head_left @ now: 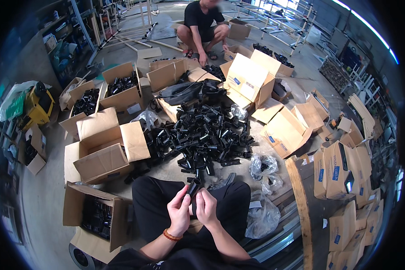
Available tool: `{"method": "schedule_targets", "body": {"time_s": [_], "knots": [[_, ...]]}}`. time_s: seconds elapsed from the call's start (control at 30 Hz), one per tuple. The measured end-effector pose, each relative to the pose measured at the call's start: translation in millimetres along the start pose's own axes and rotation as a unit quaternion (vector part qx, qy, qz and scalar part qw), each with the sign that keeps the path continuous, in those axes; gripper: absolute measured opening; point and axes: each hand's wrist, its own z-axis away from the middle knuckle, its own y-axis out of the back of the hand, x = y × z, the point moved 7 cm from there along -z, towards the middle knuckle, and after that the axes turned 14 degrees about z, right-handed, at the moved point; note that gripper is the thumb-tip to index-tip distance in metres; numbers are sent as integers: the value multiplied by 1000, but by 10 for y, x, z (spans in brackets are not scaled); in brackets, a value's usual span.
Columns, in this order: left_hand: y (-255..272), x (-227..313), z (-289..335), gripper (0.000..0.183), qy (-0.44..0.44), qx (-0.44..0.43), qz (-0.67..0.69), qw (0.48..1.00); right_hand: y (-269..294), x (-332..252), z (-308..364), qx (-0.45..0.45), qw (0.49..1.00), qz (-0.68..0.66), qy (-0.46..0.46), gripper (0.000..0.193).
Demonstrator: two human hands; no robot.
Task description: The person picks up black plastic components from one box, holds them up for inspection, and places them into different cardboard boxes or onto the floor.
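Note:
Above my lap, both hands are closed around one black pipe joint [194, 186], a short shiny tubular piece. My left hand [179, 210] grips its left side, with a beaded bracelet on that wrist. My right hand [205, 207] pinches it from the right, close to the left fingers. The lower part of the piece is hidden by my fingers. Just beyond my knees a large heap of similar black pipe joints [202, 135] is spread over the floor.
Open cardboard boxes stand left: an open carton [101, 159] and another carton [114, 220] holding black parts. Clear plastic bags [262, 218] lie by my right knee, near a wooden plank [300, 211] and stacked boxes [335, 171]. Beyond the heap another person [204, 27] squats, reaching down.

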Motion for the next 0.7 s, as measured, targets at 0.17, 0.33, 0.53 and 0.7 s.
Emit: {"method": "schedule_targets", "body": {"time_s": [0.17, 0.33, 0.53, 0.7], "knots": [[-62, 11, 10, 36, -2, -6, 2, 1000, 59, -125, -17, 50, 999, -20, 1, 22], [-28, 18, -12, 34, -12, -7, -11, 1000, 67, 1, -49, 36, 999, -4, 1, 23], [-135, 118, 12, 30, 12, -73, -110, 991, 150, 33, -191, 43, 984, -141, -100, 22], [-43, 227, -15, 32, -52, -132, -143, 980, 6, 205, -66, -33, 988, -142, -46, 28]]}}
